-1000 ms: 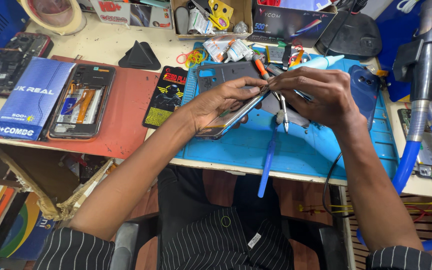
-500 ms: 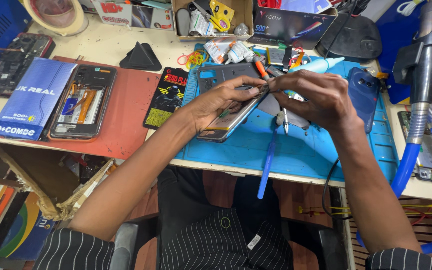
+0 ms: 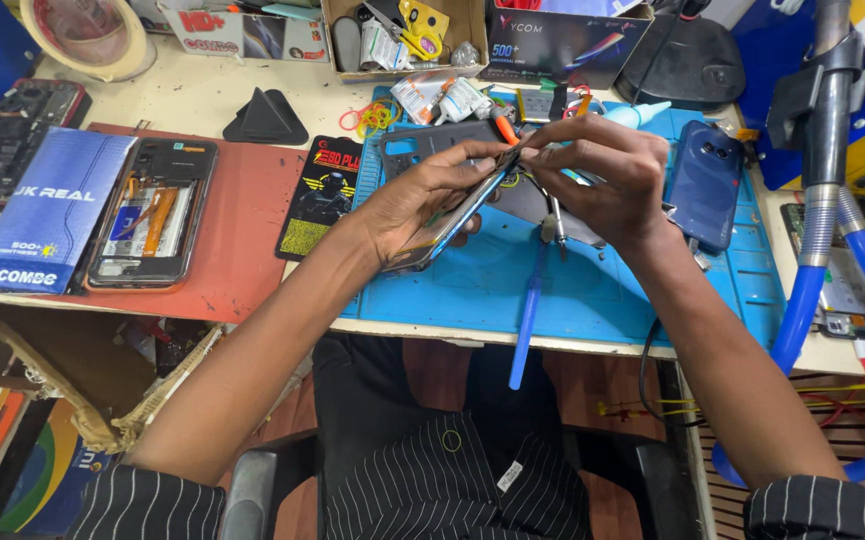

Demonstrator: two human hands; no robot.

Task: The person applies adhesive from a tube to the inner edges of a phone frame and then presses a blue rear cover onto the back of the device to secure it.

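Note:
My left hand (image 3: 423,195) grips a smartphone (image 3: 450,222) tilted on edge above the blue work mat (image 3: 593,290). My right hand (image 3: 603,180) pinches the phone's upper end and also holds a thin metal tool (image 3: 557,225) that points down toward the mat. A blue-handled tool (image 3: 527,320) lies on the mat below my hands and sticks out over the table's front edge. A dark phone back cover (image 3: 433,145) lies on the mat behind my left hand.
An opened phone (image 3: 153,212) rests on a red mat (image 3: 243,260) at left, beside a blue box (image 3: 38,210) and a black packet (image 3: 321,195). A blue phone (image 3: 705,185) lies at right. Blue hoses (image 3: 803,300) hang at far right. A cardboard box (image 3: 403,35) of small parts stands behind.
Both hands have lifted the phone and tilted it more steeply on edge. My right hand has shifted to the phone's upper end.

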